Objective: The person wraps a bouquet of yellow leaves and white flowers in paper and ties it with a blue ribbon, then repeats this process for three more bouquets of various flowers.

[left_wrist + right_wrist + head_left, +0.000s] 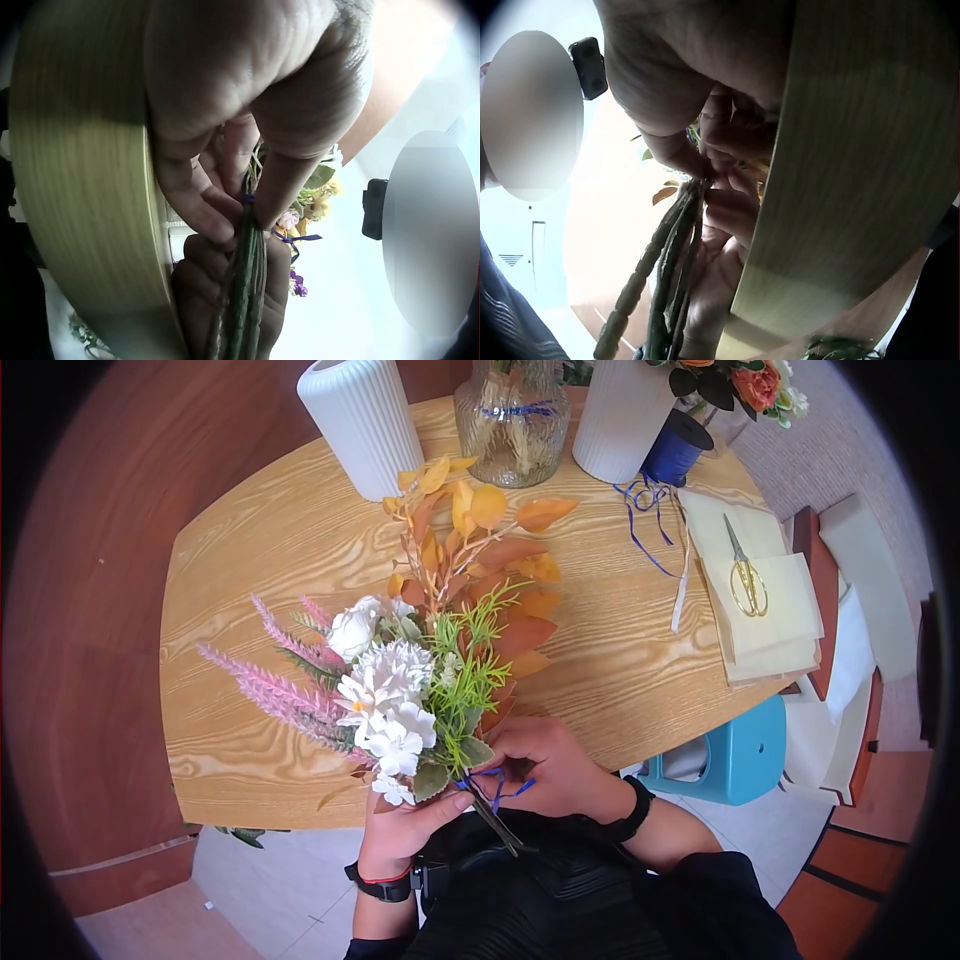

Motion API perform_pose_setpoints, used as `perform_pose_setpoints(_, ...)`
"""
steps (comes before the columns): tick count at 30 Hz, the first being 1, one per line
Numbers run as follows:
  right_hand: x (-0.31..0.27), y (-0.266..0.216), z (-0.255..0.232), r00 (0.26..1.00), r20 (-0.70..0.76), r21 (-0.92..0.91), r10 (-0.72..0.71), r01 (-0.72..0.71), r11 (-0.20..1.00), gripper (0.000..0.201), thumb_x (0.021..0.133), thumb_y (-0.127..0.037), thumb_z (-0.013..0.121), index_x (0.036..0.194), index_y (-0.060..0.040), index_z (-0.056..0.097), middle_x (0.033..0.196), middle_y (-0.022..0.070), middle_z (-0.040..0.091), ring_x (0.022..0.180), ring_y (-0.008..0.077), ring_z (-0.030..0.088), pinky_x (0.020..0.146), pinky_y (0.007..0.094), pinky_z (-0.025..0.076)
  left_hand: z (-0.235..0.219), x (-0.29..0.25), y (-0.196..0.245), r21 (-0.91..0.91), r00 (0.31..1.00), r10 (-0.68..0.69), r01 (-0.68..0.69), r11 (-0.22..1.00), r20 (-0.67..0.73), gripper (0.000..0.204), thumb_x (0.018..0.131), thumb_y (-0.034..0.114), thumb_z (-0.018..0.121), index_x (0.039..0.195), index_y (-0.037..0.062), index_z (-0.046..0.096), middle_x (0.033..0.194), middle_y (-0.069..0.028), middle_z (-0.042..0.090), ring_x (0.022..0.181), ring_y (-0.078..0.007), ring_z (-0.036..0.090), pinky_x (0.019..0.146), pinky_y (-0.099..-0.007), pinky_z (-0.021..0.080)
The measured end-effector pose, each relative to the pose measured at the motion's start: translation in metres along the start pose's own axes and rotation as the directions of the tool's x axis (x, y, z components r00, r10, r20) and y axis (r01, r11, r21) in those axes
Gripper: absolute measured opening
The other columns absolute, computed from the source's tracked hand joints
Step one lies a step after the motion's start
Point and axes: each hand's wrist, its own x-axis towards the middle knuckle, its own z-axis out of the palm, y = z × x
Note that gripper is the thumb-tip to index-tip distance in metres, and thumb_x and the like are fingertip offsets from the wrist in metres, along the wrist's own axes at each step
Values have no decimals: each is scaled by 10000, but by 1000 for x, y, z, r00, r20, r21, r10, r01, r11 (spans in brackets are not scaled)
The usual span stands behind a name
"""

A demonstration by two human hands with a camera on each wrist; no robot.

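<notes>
A bouquet with white flowers [395, 675], pink spikes [285, 695], green sprigs and orange leaves [525, 635] lies over the table's near edge. Its stems [490, 820] point toward the body. The left hand [405, 825] grips the stems just under the blooms, thumb across them. A blue ribbon [510, 788] is tied around the stems, its loop and ends sticking out to the right. Beside it, the right hand [555, 770] has its fingers curled at the stems and ribbon. In the left wrist view the ribbon band [249, 199] circles the green stems [244, 285]; the right wrist view shows fingers meeting at the stems [667, 277].
White ribbed vases [365, 430] and a glass vase [512, 430] stand at the table's back. A blue ribbon spool [680, 448] is at back right, with loose ribbon trailing. Gold scissors [747, 582] lie on pale wrapping sheets [780, 640]. A teal stool [740, 755] stands below right.
</notes>
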Motion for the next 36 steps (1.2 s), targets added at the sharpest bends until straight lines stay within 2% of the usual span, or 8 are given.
perform_pose_setpoints(6, -1, 4, -1, 1000, 5, 23, -20, 20, 1000, 212, 707, -76, 797, 898, -63, 706, 758, 36, 614, 628, 147, 589, 551, 276, 465, 4, -1, 2, -131, 1000, -8, 6, 991, -17, 469, 795, -126, 695, 1233, -61, 542, 1135, -145, 644, 997, -201, 642, 857, -334, 548)
perform_pose_setpoints(11, -1, -1, -2, 1000, 4, 31, 9, -9, 999, 203, 708, -73, 794, 886, -62, 699, 752, 32, 614, 624, 135, 594, 553, 267, 471, 10, 1, 10, -135, 999, -42, 42, 990, 0, 498, 792, -115, 705, 1255, -70, 529, 1169, -146, 631, 1024, -207, 634, 901, -345, 525)
perform_pose_setpoints(18, 0, -2, 1, 999, -7, -81, -48, 47, 996, 179, 699, -82, 768, 839, -42, 665, 703, 33, 598, 556, 125, 579, 514, 260, 458, 6, -1, -1, -77, 998, -39, 35, 996, -46, 540, 747, -36, 786, 1242, -59, 570, 1164, -105, 647, 1069, -190, 609, 961, -337, 463)
perform_pose_setpoints(20, 1, -3, 0, 996, -2, -103, -90, 89, 991, 180, 693, -86, 763, 834, -39, 661, 690, 34, 593, 543, 125, 574, 507, 262, 456, 7, -2, -1, -74, 998, -29, 25, 997, -57, 529, 741, -39, 787, 1228, -59, 582, 1161, -101, 648, 1063, -184, 611, 953, -332, 467)
perform_pose_setpoints(26, 1, -7, 3, 1000, -25, -105, -10, 7, 994, 202, 665, -100, 768, 816, -41, 648, 666, 37, 580, 534, 141, 569, 510, 274, 448, 1, -3, -5, 3, 997, -50, 51, 999, -58, 554, 722, -35, 797, 1231, -49, 578, 1165, -99, 650, 1046, -179, 622, 938, -335, 484)
perform_pose_setpoints(29, 0, -2, 2, 995, -2, -194, -102, 100, 976, 208, 661, -111, 767, 810, -44, 639, 649, 36, 571, 534, 148, 567, 510, 279, 444, -3, -6, -10, 50, 997, -38, 42, 998, -63, 561, 711, -31, 804, 1223, -36, 577, 1169, -98, 646, 1043, -180, 626, 938, -345, 490)
perform_pose_setpoints(34, 2, -7, 1, 993, 17, -166, -113, 114, 980, 198, 677, -123, 758, 814, -47, 637, 652, 33, 580, 553, 143, 579, 516, 278, 455, 4, -7, -3, 20, 993, -46, 48, 999, -106, 568, 700, 6, 806, 1213, -12, 565, 1154, -94, 647, 1047, -190, 623, 928, -350, 494)
perform_pose_setpoints(36, 2, -8, 0, 995, 28, -157, -98, 101, 982, 195, 682, -126, 755, 818, -48, 639, 663, 34, 588, 559, 139, 583, 520, 277, 460, 3, -5, -2, 93, 994, -64, 73, 993, -88, 574, 704, 4, 794, 1227, -9, 558, 1157, -94, 647, 1054, -189, 620, 932, -350, 490)
